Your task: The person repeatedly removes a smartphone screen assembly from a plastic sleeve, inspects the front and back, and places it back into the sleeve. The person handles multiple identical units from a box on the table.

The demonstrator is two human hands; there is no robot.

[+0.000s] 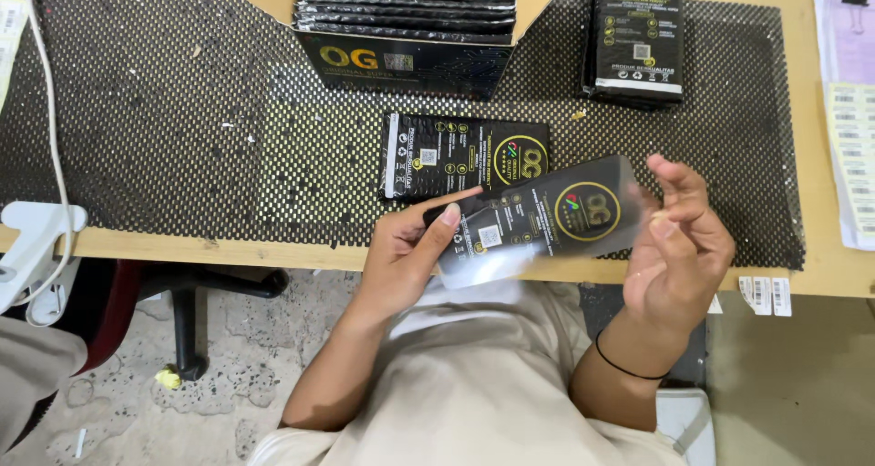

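On the mesh-covered surface (182, 138), a carton (406, 60) of black packets sits at twelve o'clock. A flat black packet (538, 224), likely light, glossy and slippery, hangs over the near edge. The left hand (406, 256) pinches its nine o'clock end, a sound holding spot; the right hand (679, 243) hovers unclenched at three o'clock.

Black-and-gold flat packets (538, 220) in hand (406, 252), on mat, boxed.

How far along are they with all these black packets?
Hard to judge. One black packet lies flat on the mesh mat, and a stack sits at its far edge. The left hand holds another packet; the right hand hovers beside it. The open box is packed with more.
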